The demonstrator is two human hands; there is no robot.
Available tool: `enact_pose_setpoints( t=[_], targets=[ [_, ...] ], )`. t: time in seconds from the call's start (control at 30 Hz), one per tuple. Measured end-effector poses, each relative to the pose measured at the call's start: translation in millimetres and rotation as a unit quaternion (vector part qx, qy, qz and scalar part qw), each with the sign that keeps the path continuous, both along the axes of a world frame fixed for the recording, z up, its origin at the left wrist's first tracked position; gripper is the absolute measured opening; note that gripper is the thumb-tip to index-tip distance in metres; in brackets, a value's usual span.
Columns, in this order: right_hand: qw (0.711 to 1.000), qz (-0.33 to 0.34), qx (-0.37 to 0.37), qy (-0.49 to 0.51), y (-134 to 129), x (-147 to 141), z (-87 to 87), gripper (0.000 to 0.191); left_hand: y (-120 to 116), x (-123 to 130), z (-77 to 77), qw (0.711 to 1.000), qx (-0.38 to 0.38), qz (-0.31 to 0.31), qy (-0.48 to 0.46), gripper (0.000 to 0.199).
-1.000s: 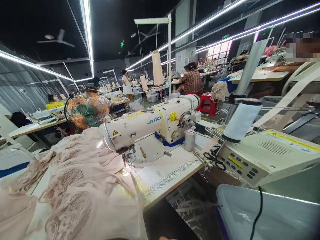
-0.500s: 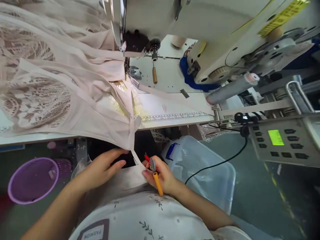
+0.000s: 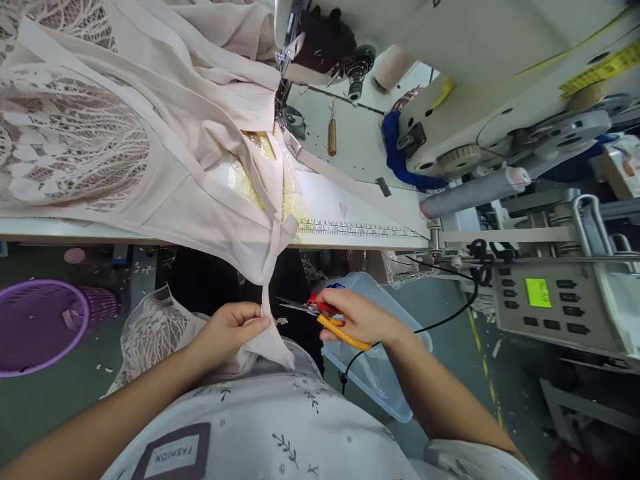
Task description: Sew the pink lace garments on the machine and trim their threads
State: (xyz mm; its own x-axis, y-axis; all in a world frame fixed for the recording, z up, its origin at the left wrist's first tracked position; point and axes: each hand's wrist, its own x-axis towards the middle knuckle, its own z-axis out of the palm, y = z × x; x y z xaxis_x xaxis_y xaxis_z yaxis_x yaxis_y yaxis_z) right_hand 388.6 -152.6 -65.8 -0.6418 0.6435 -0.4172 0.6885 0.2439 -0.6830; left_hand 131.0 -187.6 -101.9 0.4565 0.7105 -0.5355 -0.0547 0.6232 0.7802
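My left hand (image 3: 235, 333) pinches a narrow pale pink fabric strip (image 3: 267, 293) between thumb and fingers. That strip hangs over the table edge from a pale pink lace garment (image 3: 170, 193) spread on the sewing table. In my right hand (image 3: 357, 317) is a pair of scissors (image 3: 345, 332) with orange and red handles. Their blades look slightly apart and point left, close to the strip but not touching it. Below the left hand, more pale fabric with lace (image 3: 160, 333) lies on my lap.
A sewing machine (image 3: 450, 40) stands over the table, with a wooden-handled tool (image 3: 333, 137) on its bed. A ruler scale (image 3: 360, 230) runs along the table's front edge. On the floor are a purple basket (image 3: 75, 290) and a clear plastic bin (image 3: 400, 400). At right hangs a control box (image 3: 565, 300).
My left hand has moved onto the strip and taken hold of it. My right hand has let go of the strip, shifted right and turned the scissors so their blades point left. The view has shifted.
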Motion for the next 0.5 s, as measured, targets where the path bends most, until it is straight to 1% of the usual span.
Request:
enact_pose_setpoints(
  t=[0.07, 0.1, 0.17, 0.3, 0.5],
  targets=[
    [0.996, 0.045, -0.033, -0.068, 12, 5, 7.2, 0.051, -2, -1, -2.7, 0.999, -0.032, -0.001, -0.021, 0.034],
    [0.992, 0.065, -0.045, -0.093, 17, 5, 10.1, 0.052, -3, -1, -4.0, 0.999, -0.035, -0.002, -0.024, 0.035],
    [0.986, 0.099, -0.058, -0.118, 25, -1, 14.1, 0.054, -5, -1, -6.2, 0.999, -0.036, -0.005, -0.033, 0.036],
    [0.983, 0.136, -0.061, -0.111, 35, -18, 19.0, 0.057, -6, -1, -8.7, 0.999, -0.031, -0.004, -0.043, 0.035],
    [0.980, 0.152, -0.067, -0.106, 42, -33, 26.6, 0.058, -7, -4, -9.8, 0.999, -0.019, -0.002, -0.037, 0.033]
  ],
)
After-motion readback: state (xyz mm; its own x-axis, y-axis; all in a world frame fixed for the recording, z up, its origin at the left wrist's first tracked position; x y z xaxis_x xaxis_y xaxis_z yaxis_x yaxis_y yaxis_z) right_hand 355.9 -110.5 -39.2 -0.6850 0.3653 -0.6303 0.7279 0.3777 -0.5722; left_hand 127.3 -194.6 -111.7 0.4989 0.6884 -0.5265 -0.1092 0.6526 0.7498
